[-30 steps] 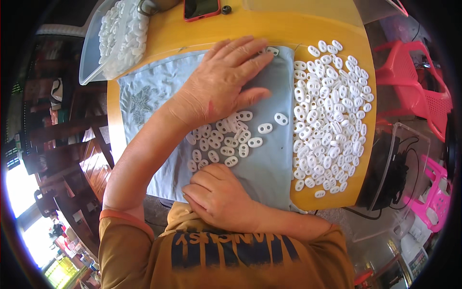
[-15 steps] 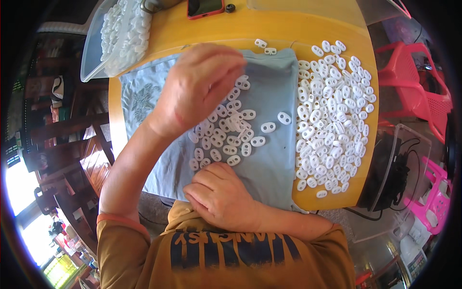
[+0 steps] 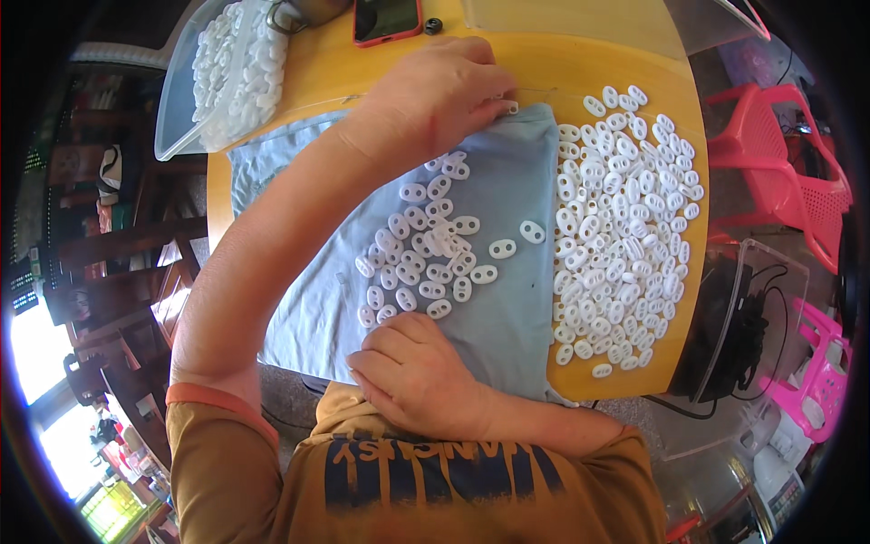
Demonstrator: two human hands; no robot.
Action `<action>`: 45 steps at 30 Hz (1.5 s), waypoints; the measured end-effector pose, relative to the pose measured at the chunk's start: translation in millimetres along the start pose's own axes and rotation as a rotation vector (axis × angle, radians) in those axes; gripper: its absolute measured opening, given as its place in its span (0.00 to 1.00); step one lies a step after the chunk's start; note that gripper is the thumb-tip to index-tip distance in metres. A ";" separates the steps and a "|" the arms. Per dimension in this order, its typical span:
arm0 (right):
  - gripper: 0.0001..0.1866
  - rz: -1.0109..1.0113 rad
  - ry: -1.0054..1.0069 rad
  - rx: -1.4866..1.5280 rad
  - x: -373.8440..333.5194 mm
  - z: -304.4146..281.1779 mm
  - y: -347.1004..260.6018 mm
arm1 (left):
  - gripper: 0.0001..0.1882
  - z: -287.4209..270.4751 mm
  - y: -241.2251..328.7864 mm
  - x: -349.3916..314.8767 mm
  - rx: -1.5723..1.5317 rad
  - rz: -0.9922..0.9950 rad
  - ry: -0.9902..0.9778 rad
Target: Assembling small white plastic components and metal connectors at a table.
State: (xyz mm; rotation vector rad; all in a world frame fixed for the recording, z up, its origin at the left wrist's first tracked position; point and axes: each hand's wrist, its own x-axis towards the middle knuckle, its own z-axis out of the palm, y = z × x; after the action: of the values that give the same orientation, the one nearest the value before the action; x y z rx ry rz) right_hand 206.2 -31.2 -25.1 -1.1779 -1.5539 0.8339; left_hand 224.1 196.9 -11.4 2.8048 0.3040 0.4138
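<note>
My left hand (image 3: 444,91) reaches over the far edge of a grey-blue cloth (image 3: 494,335). Its fingers are pinched on a small white oval two-hole plastic piece (image 3: 513,107), which shows only in part at the fingertips. In the middle of the cloth lies a loose group of such white pieces (image 3: 439,272), and two more lie apart to its right. My right hand (image 3: 417,376) rests at the cloth's near edge, just below the group. Its fingers are curled closed; whatever may be in them is hidden.
A large heap of white two-hole pieces (image 3: 621,236) covers the table's right side. Far left stands a clear tub (image 3: 172,109) with a bag of white pieces (image 3: 240,72). A red-edged phone (image 3: 388,20) lies at the back. Red (image 3: 770,136) and pink plastic chairs (image 3: 811,372) stand right.
My left hand has moved away and to the right, from above the cloth to its far edge, and now covers where two white pieces lay. My right hand has stayed put.
</note>
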 end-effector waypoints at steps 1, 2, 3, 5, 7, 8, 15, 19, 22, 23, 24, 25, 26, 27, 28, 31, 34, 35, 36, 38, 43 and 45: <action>0.08 0.000 0.000 0.001 0.1 0.2 -0.2 | 0.10 0.3 -2.2 1.2 0.001 -0.001 -0.001; 0.08 0.002 0.001 0.004 0.1 0.2 -0.1 | 0.09 0.1 -3.1 3.4 -0.005 0.032 -0.029; 0.08 0.003 0.001 0.007 0.1 0.2 -0.1 | 0.09 -0.3 -3.4 5.3 -0.011 0.065 -0.057; 0.08 0.004 0.006 0.012 0.1 0.2 -0.1 | 0.08 -2.0 -2.0 9.1 -0.026 0.062 -0.085; 0.09 0.002 0.009 0.017 0.4 0.4 -0.2 | 0.07 -3.5 -2.2 12.3 -0.038 0.058 -0.113; 0.09 0.001 0.006 0.013 0.4 0.5 -0.3 | 0.06 -3.8 -3.9 14.3 -0.085 0.060 -0.132; 0.09 -0.010 0.007 0.005 -0.2 1.4 -1.1 | 0.05 -12.2 -8.1 13.7 -0.172 0.080 -0.034; 0.09 0.000 -0.004 0.003 0.6 2.3 -1.5 | 0.04 -50.0 13.3 -10.4 -0.231 -0.181 -0.136; 0.09 0.012 0.015 0.021 -1.9 -2.1 1.0 | 0.07 -48.2 22.1 -19.9 -0.322 -0.095 -0.318; 0.09 0.009 0.010 0.020 -1.4 -0.5 -0.8 | 0.07 -48.1 19.4 -22.7 -0.318 -0.103 -0.314; 0.09 0.006 0.007 0.019 -0.9 0.8 -2.5 | 0.08 -44.0 13.5 -23.9 -0.241 -0.064 -0.200; 0.09 0.003 0.001 0.020 -0.4 1.8 -3.6 | 0.08 -40.2 8.5 -24.2 -0.164 -0.023 -0.088; 0.09 -0.005 0.007 0.022 -0.1 2.2 -3.0 | 0.10 -36.7 5.8 -22.9 -0.166 -0.054 -0.046; 0.10 -0.012 0.014 0.023 0.2 2.5 -2.5 | 0.10 -30.9 3.2 -23.9 -0.164 -0.058 -0.042; 0.10 -0.016 0.009 0.023 0.4 3.0 -2.1 | 0.10 -24.0 0.8 -25.9 -0.048 -0.051 -0.033; 0.10 -0.015 0.014 0.014 0.1 3.6 0.6 | 0.10 -23.5 5.9 -20.0 0.000 -0.083 -0.130; 0.10 -0.019 0.011 0.035 -0.4 4.9 -1.3 | 0.09 -24.9 2.8 -20.1 -0.061 -0.069 -0.210; 0.10 -0.021 0.012 0.026 -0.4 4.4 -1.3 | 0.08 -26.2 3.0 -18.2 -0.069 0.003 -0.182; 0.10 -0.024 0.014 0.017 -0.3 4.1 -1.3 | 0.08 -29.3 4.1 -18.4 -0.067 0.000 -0.183; 0.10 -0.026 0.012 0.027 -0.6 4.4 -0.3 | 0.07 -39.0 9.3 -18.8 -0.198 -0.077 -0.198; 0.10 -0.021 0.014 0.032 -1.9 5.1 2.6 | 0.06 -60.7 33.0 -33.0 -0.210 0.030 -0.140; 0.10 -0.008 -0.007 0.021 -1.7 3.3 1.9 | 0.06 -74.4 44.7 -36.1 -0.274 -0.003 -0.160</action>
State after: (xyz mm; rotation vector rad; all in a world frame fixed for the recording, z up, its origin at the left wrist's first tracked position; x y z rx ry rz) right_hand 203.7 -32.1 -28.4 -1.1536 -1.5511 0.8482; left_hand 174.5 164.8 61.8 2.5493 0.1992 0.2096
